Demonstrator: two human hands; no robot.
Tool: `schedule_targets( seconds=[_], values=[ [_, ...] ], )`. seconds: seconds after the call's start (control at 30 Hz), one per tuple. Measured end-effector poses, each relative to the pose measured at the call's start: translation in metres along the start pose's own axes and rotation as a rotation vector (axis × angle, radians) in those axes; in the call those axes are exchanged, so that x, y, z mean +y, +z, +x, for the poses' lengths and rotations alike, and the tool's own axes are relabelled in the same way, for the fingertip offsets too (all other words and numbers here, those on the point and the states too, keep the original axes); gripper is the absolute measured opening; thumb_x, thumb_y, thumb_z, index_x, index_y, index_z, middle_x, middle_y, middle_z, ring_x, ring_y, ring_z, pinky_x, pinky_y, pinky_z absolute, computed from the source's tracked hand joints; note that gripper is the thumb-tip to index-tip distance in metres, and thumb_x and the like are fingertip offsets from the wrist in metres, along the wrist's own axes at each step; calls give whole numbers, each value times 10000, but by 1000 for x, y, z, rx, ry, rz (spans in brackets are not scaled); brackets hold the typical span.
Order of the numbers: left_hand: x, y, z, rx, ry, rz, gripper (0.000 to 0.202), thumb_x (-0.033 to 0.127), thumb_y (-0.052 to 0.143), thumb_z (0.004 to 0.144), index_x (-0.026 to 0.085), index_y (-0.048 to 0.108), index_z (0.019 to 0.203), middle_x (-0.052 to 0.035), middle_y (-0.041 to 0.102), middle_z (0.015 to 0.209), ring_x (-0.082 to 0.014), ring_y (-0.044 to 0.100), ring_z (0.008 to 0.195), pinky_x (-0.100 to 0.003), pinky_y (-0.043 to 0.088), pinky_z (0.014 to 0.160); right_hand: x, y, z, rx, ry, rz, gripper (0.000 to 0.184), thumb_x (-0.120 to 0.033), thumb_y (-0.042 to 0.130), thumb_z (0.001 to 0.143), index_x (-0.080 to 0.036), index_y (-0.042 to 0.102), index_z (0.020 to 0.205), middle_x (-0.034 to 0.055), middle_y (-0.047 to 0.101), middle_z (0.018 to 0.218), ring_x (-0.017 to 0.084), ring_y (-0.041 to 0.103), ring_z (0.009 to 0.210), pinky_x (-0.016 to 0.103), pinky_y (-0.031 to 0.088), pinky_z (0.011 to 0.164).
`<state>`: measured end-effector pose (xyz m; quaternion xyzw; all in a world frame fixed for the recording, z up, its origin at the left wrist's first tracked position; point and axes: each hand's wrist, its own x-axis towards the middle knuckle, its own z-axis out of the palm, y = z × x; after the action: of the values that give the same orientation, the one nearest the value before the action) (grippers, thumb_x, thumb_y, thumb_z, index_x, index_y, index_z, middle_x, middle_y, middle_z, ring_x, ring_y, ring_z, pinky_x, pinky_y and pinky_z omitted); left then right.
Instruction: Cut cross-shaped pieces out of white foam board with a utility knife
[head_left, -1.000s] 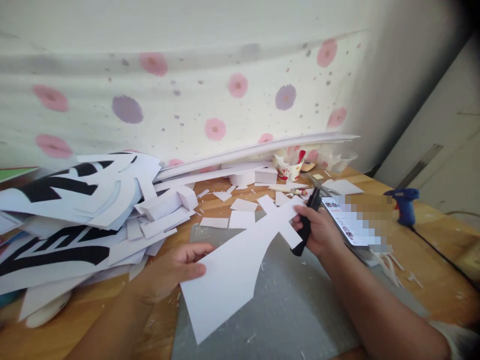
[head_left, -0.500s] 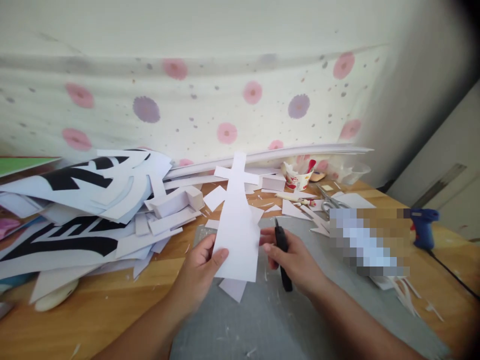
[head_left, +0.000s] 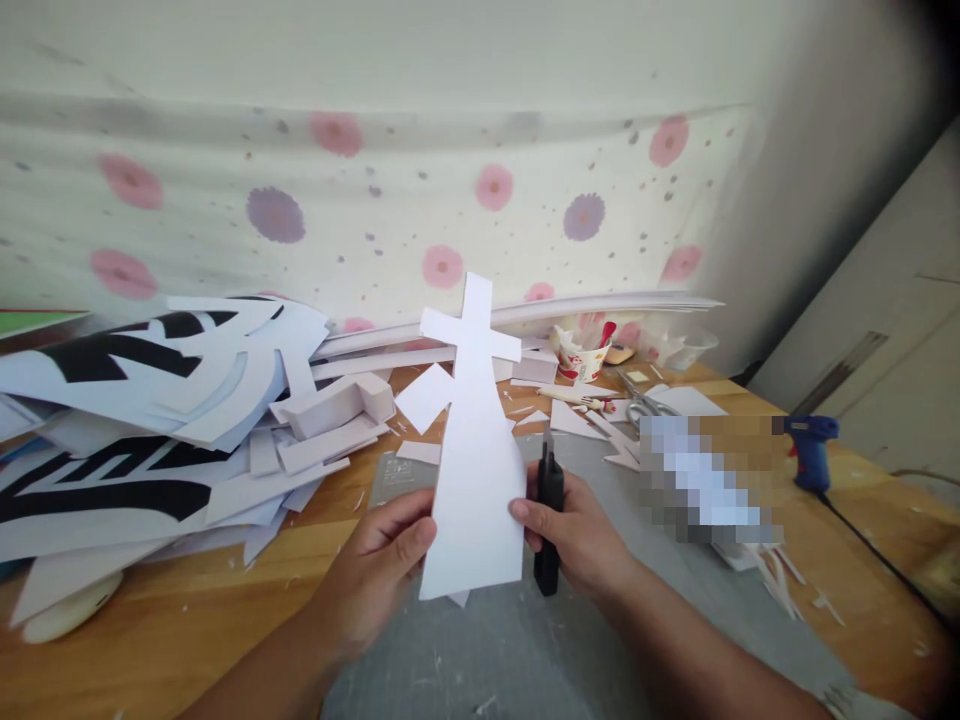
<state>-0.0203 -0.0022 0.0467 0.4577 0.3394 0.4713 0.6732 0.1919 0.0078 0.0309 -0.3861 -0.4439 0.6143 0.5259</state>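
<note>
A white foam-board cutout [head_left: 476, 470], with a cross-shaped top and a flared lower part, is held up over the grey cutting mat [head_left: 405, 660]. My left hand [head_left: 386, 550] is closed on its lower left edge, thumb in front. In my right hand [head_left: 585, 530] is a black utility knife [head_left: 550, 520], upright with its blade end pointing up. The right thumb also touches the cutout's right edge, and the fingers behind are partly hidden. Scraps of white board lie behind and under the cutout.
Piled boards with black shapes [head_left: 112, 500] cover the left of the wooden table. Folded white strips [head_left: 334, 410], a paper cup [head_left: 581, 357] and scissors [head_left: 652, 405] lie farther back. A blue glue gun [head_left: 812, 450] with its cord stands right, beside a blurred-out patch.
The cutout has come up closer and turned slightly. My right hand has moved in to touch its right edge, still holding the knife. The view has shifted a little to the right.
</note>
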Motion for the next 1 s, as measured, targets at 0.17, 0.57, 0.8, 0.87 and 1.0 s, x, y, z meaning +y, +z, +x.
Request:
schedule_targets(
  seconds=[0.17,0.57,0.8,0.87,1.0],
  values=[
    [-6,-6,4,-1,11,45,390,486,825,737,261,800,1054,-79,778,909,-248,709,831,-299,552,703,4,1,5,94,-22,-23,479,-516,869,598,-186,634,855,-49,561,587,91,428,461,227,320,455],
    [-13,0,1,184,325,411,422,502,730,822,346,733,1214,-71,744,1200,-300,698,1024,-371,564,904,20,16,-9,41,-584,-556,489,-416,767,773,-237,644,1211,104,732,1096,291,681,978,399,511,867],
    [-19,2,-14,-75,686,914,426,317,573,933,387,625,1350,-80,539,1485,-327,468,1370,-462,371,1142,3,30,-27,151,-234,-249,353,-489,781,698,-214,636,865,-32,596,611,141,535,464,258,444,452],
    [-15,-1,-14,20,753,927,391,304,617,910,394,676,1285,-85,593,1406,-321,513,1313,-448,390,1117,-7,23,-37,214,-129,-150,360,-467,803,654,-212,567,747,-81,479,506,86,407,372,216,333,374],
    [-4,-2,-10,121,529,610,361,405,713,852,309,712,1200,-118,676,1231,-305,639,1112,-413,501,971,-21,-1,-60,188,-16,-3,395,-411,858,569,-197,542,672,-89,453,472,60,372,369,190,266,354]
  ],
)
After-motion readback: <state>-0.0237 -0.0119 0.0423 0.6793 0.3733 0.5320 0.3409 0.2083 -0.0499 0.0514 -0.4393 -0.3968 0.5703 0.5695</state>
